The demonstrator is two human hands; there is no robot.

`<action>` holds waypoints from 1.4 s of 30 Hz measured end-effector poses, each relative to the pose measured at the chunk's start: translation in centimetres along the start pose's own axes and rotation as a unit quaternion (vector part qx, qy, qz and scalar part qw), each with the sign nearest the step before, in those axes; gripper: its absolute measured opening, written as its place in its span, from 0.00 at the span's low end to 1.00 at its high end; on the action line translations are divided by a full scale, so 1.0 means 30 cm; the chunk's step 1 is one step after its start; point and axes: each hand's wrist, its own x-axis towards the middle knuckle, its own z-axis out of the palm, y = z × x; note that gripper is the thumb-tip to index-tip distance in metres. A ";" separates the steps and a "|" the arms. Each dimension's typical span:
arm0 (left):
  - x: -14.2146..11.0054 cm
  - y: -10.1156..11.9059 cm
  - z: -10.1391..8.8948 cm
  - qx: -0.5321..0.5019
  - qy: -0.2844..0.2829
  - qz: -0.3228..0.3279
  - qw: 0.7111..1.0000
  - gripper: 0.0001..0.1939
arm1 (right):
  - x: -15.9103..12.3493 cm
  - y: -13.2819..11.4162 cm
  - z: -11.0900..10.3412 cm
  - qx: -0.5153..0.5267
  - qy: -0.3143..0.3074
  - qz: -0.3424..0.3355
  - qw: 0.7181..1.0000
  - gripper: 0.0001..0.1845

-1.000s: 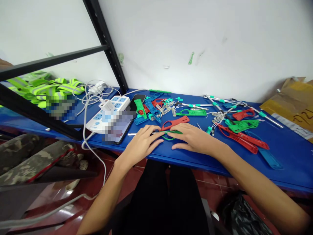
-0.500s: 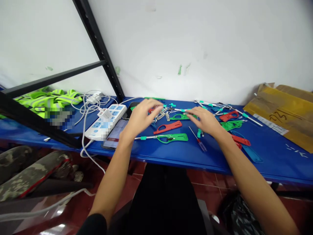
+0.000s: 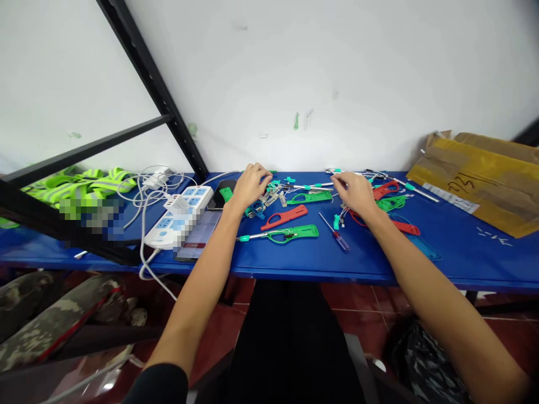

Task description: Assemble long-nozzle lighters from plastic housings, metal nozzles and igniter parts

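Observation:
My left hand reaches to the back of the blue table, fingers curled down over a heap of small clear and teal parts. My right hand lies by thin metal rods with teal ends, fingertips pinched together near them. What either hand grips is hidden. In front of the hands lie a green plastic handle with a metal rod, a red handle and a small screwdriver.
More red, green and blue handles lie by my right wrist. A white power strip with cables and a phone sit at the left, past them hi-vis vests. A black rack frame slants at the left. Folded cardboard is at the right.
Both hands left the green handle at the table's front edge and moved to the parts at the back. The view has tilted up and shifted.

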 end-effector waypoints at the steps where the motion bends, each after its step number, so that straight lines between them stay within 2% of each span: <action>1: 0.003 -0.002 0.015 -0.001 -0.016 0.006 1.000 0.15 | 0.006 -0.006 0.011 -0.001 -0.002 0.001 1.000 0.21; 5: 0.020 -0.005 0.080 0.003 -0.071 0.010 0.997 0.20 | 0.034 -0.033 0.042 0.008 -0.011 -0.005 1.000 0.23; 9: 0.034 -0.012 0.116 0.021 -0.083 -0.017 0.996 0.27 | 0.039 -0.044 0.039 0.031 -0.009 -0.012 0.999 0.28; 16: 0.037 -0.008 0.145 0.012 -0.116 -0.006 0.993 0.20 | 0.025 -0.049 0.023 0.050 -0.023 -0.040 0.998 0.29; 22: 0.038 0.008 0.147 0.016 -0.112 -0.014 0.993 0.22 | 0.016 -0.084 0.028 0.059 -0.029 -0.059 0.996 0.28; 27: 0.041 0.015 0.136 0.012 -0.097 -0.034 0.995 0.23 | 0.006 -0.126 0.059 0.066 -0.051 -0.094 0.992 0.29; 31: 0.044 0.011 0.141 0.009 -0.114 -0.037 0.993 0.24 | -0.001 -0.148 0.079 0.068 -0.064 -0.113 0.989 0.27; 34: 0.043 0.009 0.153 0.004 -0.120 -0.040 0.992 0.27 | -0.003 -0.154 0.077 0.069 -0.060 -0.116 0.989 0.26; 42: 0.040 0.008 0.159 -0.002 -0.113 -0.041 0.993 0.27 | -0.003 -0.157 0.062 0.064 -0.062 -0.116 0.989 0.27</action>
